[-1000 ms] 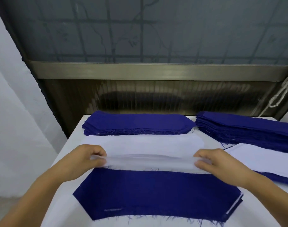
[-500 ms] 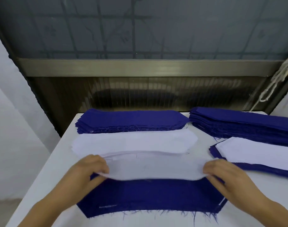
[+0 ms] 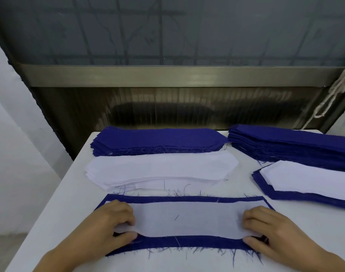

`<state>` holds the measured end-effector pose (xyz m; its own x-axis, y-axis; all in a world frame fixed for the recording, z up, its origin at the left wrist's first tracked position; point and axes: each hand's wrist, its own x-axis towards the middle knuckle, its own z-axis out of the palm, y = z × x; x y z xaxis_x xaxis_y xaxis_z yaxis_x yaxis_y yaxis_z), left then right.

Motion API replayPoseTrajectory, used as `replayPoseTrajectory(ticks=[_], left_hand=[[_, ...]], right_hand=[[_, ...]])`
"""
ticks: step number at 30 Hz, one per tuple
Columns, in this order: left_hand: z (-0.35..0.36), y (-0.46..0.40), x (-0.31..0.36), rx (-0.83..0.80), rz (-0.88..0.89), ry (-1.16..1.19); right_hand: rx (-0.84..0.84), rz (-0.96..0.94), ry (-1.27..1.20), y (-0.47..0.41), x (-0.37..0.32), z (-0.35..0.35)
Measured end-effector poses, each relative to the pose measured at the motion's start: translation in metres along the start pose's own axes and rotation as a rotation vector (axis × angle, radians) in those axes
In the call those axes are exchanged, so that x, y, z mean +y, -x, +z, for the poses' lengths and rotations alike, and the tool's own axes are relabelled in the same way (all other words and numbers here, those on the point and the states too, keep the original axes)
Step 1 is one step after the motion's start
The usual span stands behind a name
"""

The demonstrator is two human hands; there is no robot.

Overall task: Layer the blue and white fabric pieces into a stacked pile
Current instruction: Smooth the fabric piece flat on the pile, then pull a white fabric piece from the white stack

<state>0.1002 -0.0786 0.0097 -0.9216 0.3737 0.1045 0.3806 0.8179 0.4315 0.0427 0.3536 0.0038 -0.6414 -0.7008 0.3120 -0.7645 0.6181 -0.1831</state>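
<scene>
A white fabric piece [image 3: 187, 218] lies flat on a blue fabric piece [image 3: 183, 244] near the table's front edge, with a blue border showing all round. My left hand [image 3: 110, 224] pinches the white piece's left end between thumb and curled fingers. My right hand [image 3: 269, 230] pinches its right end the same way. Behind them sits a stack of white pieces [image 3: 157, 169], and behind that a stack of blue pieces [image 3: 157, 140]. At the right lies a layered pile [image 3: 309, 181] with white on top of blue.
A second, taller stack of blue pieces [image 3: 293, 146] lies at the back right. The white table [image 3: 55, 222] ends at a dark corrugated panel and a metal rail [image 3: 167, 75]. A cord [image 3: 328, 101] hangs at the far right. The floor drops off left of the table.
Both hands have brought the white piece toward me and down from above the blue piece; it now lies flat on the blue piece instead of sagging between my hands.
</scene>
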Motion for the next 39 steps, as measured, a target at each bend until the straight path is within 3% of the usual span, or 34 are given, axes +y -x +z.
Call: replayPoseTrajectory(ticks=[17,22,25,32,39], left_hand=[[0.01,-0.019,-0.004,0.003,-0.016,-0.124],[0.01,-0.061,0.014,0.106,0.069,-0.212],[0.015,-0.095,0.019,0.226,0.024,-0.21],[0.03,-0.142,0.009,0.242,-0.122,-0.159],[0.03,-0.15,0.013,0.226,-0.157,-0.118]], right_hand=[[-0.168,0.188,-0.014,-0.025,0.005,-0.001],[0.01,0.261,-0.066,-0.064,0.014,0.0],[0.093,0.294,-0.112,-0.099,0.022,0.008],[-0.058,0.381,-0.074,-0.138,0.04,0.033],[-0.024,0.437,-0.266,-0.144,0.045,0.036]])
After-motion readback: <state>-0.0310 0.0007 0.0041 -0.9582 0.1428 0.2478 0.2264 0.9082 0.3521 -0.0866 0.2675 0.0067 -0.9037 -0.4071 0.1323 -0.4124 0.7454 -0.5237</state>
